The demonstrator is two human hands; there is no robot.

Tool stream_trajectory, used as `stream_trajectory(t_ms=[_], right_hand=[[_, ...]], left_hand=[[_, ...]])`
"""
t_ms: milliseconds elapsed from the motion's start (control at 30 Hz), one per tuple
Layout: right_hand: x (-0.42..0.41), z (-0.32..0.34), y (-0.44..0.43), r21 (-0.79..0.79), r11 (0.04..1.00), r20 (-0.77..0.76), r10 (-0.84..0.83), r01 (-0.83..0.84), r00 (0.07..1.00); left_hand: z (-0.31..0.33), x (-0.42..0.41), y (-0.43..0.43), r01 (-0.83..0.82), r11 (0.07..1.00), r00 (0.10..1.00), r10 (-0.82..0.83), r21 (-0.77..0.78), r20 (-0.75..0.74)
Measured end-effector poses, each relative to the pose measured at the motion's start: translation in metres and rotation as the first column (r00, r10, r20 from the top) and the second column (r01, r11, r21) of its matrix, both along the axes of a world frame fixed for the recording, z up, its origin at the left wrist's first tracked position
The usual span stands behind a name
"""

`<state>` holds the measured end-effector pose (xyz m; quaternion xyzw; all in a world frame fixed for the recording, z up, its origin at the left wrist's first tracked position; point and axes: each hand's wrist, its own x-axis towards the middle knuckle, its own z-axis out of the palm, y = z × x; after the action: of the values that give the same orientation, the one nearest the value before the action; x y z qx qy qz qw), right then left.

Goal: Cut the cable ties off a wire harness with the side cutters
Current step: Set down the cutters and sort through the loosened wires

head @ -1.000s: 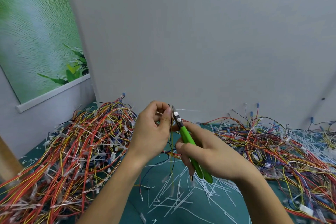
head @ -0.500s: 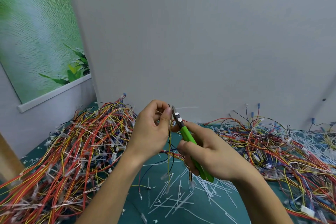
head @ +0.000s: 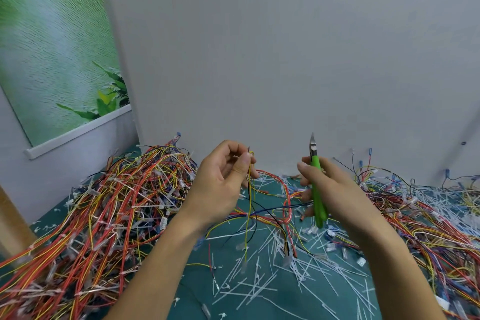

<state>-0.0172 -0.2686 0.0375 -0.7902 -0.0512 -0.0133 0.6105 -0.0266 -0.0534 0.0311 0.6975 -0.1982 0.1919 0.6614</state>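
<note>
My left hand (head: 220, 184) is raised over the table and pinches the top of a thin wire harness (head: 250, 205) of yellow and black wires, which hangs straight down. My right hand (head: 330, 189) grips the green-handled side cutters (head: 317, 189), jaws pointing up. The cutters are about a hand's width to the right of the harness and do not touch it. Whether a cable tie is still on the held harness I cannot tell.
A big heap of red, orange and yellow tied harnesses (head: 98, 215) fills the left of the green mat (head: 187, 293). Another wire heap (head: 428, 221) lies at the right. Cut white cable ties (head: 259, 283) litter the mat in front. A grey wall (head: 259, 60) stands close behind.
The cutters' jaws were against the wires pinched in my left hand. My right hand has since pulled the cutters away to the right, and the harness now hangs free.
</note>
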Motion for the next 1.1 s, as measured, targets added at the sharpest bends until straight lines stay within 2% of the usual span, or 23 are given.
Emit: stream_trajectory(t_ms=[67,133,300,467,733,933,1100], right_hand=[[0.002,-0.002,-0.011,-0.294,0.956,0.001,-0.016,0.016,1.000],[0.007,-0.007,-0.021,-0.521,0.854,-0.028,0.001,-0.015,1.000],[0.026,-0.026,-0.040,-0.803,0.592,-0.173,-0.113,-0.073,0.978],[0.035,-0.047,-0.044,-0.832,0.502,-0.344,-0.134,-0.235,0.929],[0.041,-0.072,-0.019,-0.846,0.334,-0.470,-0.099,-0.415,0.877],[0.035,-0.061,-0.018,-0.806,0.396,-0.497,-0.048,-0.440,0.867],[0.013,-0.024,-0.020,-0.782,0.437,-0.429,0.138,-0.444,0.893]], left_hand=[[0.001,-0.001,0.001,0.062,0.997,0.998,-0.063,-0.047,-0.018],[0.002,-0.002,0.003,0.121,0.989,0.992,-0.124,-0.090,-0.036],[0.008,-0.004,0.011,0.254,0.934,0.958,-0.279,-0.252,-0.070],[0.015,-0.004,0.020,0.331,0.874,0.927,-0.372,-0.354,-0.051],[0.018,-0.007,0.027,0.423,0.836,0.894,-0.448,-0.349,0.010],[0.018,-0.008,0.027,0.481,0.812,0.863,-0.504,-0.331,0.018],[0.021,-0.006,0.025,0.411,0.825,0.900,-0.434,-0.388,0.032]])
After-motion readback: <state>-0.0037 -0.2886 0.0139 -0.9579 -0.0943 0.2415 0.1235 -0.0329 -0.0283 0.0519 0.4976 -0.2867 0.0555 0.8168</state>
